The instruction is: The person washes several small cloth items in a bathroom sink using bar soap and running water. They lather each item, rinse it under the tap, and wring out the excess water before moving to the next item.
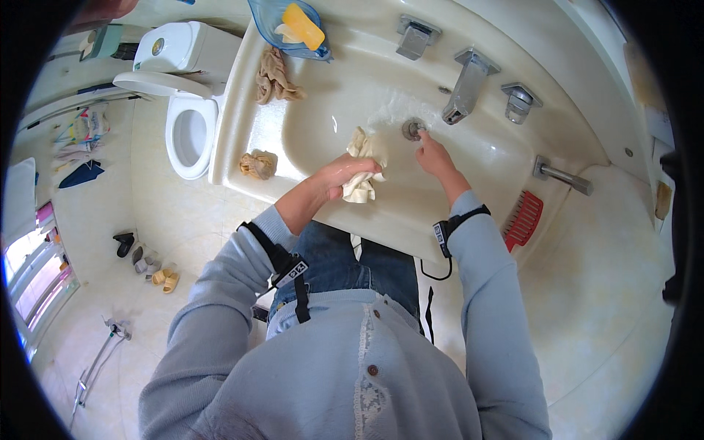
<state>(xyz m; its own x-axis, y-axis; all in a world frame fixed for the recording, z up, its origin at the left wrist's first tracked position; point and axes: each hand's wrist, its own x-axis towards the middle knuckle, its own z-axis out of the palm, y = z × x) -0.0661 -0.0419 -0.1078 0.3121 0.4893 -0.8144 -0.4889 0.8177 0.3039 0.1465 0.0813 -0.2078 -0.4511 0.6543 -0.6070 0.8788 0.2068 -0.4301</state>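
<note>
My left hand (347, 171) grips a wet, bunched cream cloth (361, 190) over the front part of the white washbasin (467, 159). Folds of the cloth stick out above and below the fist. With its index finger extended, my right hand (434, 154) reaches down to the round metal drain (412, 130); the other fingers look curled and hold nothing visible. Water lies thinly on the basin floor around the drain. Above and to the right of it juts the square chrome spout (467, 88).
On the basin's left ledge lie a crumpled beige cloth (275, 77) and a smaller tan bundle (258, 165). A translucent blue basket (269, 25) holding a yellow item (303, 26) sits at the back left. A red hairbrush (525, 220) rests at right. The toilet (192, 137) stands left.
</note>
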